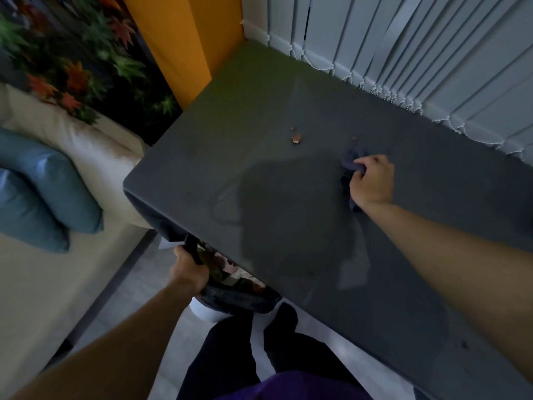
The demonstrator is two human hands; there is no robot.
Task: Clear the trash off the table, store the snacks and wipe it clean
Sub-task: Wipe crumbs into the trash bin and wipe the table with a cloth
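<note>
A dark grey table [259, 174] fills the middle of the view. My right hand [372, 180] presses a bunched dark blue cloth [353, 160] onto the tabletop at the right. A few small brown crumbs [296, 138] lie on the table to the left of the cloth, apart from it. My left hand [187, 269] grips the rim of a black trash bag [239, 295] lining a white bin [207, 313], held just under the table's near edge. Wrappers and scraps show inside the bag, partly hidden by the table.
A cream sofa [57, 134] with blue cushions [43, 192] stands at the left. An orange panel [184, 39] rises behind the table's far left corner. Vertical blinds [418, 53] with bead chains run along the far side. My legs [259, 356] stand on a pale floor.
</note>
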